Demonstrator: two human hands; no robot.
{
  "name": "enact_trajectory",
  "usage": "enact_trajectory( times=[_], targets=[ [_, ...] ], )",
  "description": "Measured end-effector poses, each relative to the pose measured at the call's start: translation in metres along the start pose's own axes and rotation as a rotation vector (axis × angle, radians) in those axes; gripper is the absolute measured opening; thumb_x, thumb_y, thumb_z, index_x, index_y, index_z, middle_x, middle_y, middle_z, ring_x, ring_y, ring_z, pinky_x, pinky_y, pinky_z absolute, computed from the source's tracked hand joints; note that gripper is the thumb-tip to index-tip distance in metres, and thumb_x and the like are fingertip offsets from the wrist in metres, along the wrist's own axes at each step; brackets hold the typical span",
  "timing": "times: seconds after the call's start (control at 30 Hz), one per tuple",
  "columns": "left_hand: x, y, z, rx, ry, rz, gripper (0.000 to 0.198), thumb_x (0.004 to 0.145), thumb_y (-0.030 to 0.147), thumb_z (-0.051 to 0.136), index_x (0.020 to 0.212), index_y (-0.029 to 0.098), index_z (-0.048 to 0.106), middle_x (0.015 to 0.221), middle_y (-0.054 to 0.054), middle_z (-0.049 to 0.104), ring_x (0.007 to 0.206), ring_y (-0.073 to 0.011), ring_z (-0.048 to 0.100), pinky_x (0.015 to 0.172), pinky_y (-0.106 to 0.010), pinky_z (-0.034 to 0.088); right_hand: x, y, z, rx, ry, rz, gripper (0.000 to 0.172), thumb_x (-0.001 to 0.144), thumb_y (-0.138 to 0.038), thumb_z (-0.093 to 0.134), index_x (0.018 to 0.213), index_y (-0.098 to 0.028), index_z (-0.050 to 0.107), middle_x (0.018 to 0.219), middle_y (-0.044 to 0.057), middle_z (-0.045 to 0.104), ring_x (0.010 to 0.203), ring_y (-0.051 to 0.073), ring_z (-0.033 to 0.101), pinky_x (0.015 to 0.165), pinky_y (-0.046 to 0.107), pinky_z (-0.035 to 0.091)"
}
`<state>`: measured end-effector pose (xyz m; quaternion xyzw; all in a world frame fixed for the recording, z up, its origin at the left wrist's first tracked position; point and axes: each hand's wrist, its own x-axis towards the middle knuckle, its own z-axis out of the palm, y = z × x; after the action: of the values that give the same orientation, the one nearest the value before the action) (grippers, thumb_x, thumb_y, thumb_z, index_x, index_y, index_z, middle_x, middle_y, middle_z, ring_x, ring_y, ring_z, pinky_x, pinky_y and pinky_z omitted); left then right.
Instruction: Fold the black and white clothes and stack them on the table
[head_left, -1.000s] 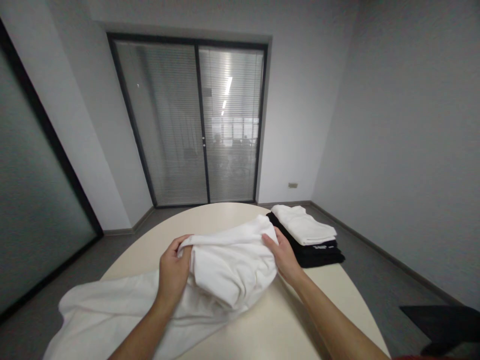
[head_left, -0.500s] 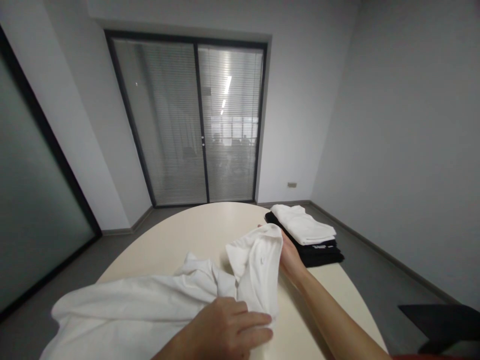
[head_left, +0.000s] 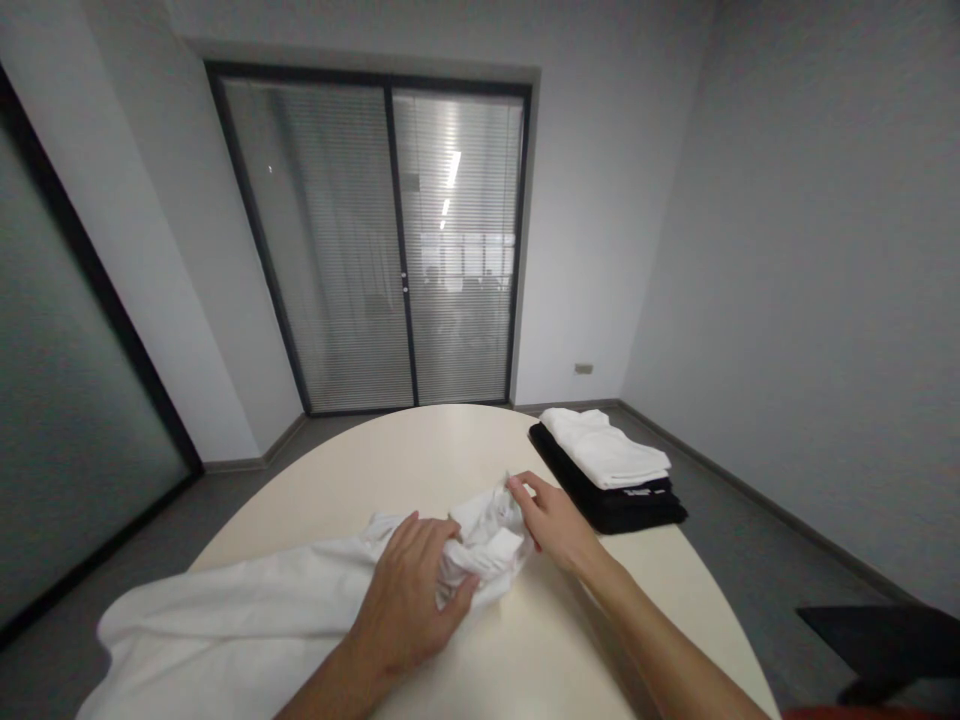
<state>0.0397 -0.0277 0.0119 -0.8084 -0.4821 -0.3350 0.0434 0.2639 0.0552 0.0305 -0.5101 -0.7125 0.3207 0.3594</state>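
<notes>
A white garment lies stretched from the lower left to the middle of the round table, its right end bunched up. My left hand rests on the bunched part, with thumb and fingers curved round the crumpled cloth. At the right end of the cloth, my right hand pinches the edge between thumb and fingers, lifting it slightly. Some of its fingers are hidden behind the fabric.
To the right on the table is a stack of folded clothes, a white one over black ones. A dark flat object stands beyond the table at the lower right. Glass doors are behind.
The raised right end of the garment has been folded down and bunched towards the left. My left hand has moved left and up onto it; my right hand has turned over the cloth edge.
</notes>
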Motion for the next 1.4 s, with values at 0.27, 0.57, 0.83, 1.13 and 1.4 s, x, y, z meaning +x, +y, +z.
enact_trajectory(
  times=[0.27,0.57,0.83,1.13,1.4],
  targets=[
    [0.005,-0.037,-0.009,0.099,-0.295,-0.383,0.062,0.079,0.033,0.059,0.138,0.016,0.052,0.137,-0.014,0.06,0.125,-0.031,0.054,0.108,-0.045,0.036,-0.029,-0.033,0.003,-0.17,-0.374,-0.378,0.033,0.086,-0.051,0.063,0.101,-0.023,0.072,0.066,0.0,0.068,0.059,0.016,0.06,0.06,0.024,0.038],
    [-0.002,-0.063,-0.031,0.27,-0.411,-0.492,0.069,0.077,0.06,0.061,0.129,0.015,0.06,0.121,-0.02,0.068,0.114,-0.0387,0.061,0.101,-0.05,0.037,0.012,0.025,-0.003,0.105,0.119,0.008,0.036,0.093,-0.054,0.043,0.105,-0.023,0.054,0.074,0.003,0.066,0.063,0.022,0.068,0.049,0.027,0.043],
    [0.004,-0.081,-0.018,0.311,-0.421,-0.614,0.034,0.089,0.044,0.052,0.108,0.016,0.057,0.103,-0.018,0.071,0.095,-0.0331,0.069,0.074,-0.036,0.046,0.006,0.018,-0.001,-0.072,0.173,-0.052,0.055,0.088,-0.048,0.054,0.135,-0.021,0.046,0.062,-0.005,0.057,0.053,0.018,0.06,0.056,0.028,0.045],
    [0.01,-0.089,-0.041,0.458,0.064,-0.682,0.028,0.097,0.042,0.044,0.113,0.02,0.052,0.105,-0.012,0.068,0.097,-0.0291,0.064,0.07,-0.033,0.045,-0.015,0.007,0.036,0.28,-0.336,-0.041,0.066,0.088,-0.061,0.058,0.143,-0.028,0.043,0.131,0.014,0.062,0.104,0.023,0.066,0.093,0.039,0.048],
    [0.002,0.005,0.002,0.256,-0.228,0.031,0.04,0.082,0.007,0.055,0.12,0.019,0.058,0.117,-0.01,0.066,0.104,-0.0285,0.06,0.09,-0.041,0.048,-0.005,0.006,0.027,0.77,-0.468,0.319,0.071,0.085,-0.073,0.051,0.138,-0.029,0.038,0.137,0.014,0.055,0.101,0.022,0.065,0.076,0.037,0.055]
  ],
)
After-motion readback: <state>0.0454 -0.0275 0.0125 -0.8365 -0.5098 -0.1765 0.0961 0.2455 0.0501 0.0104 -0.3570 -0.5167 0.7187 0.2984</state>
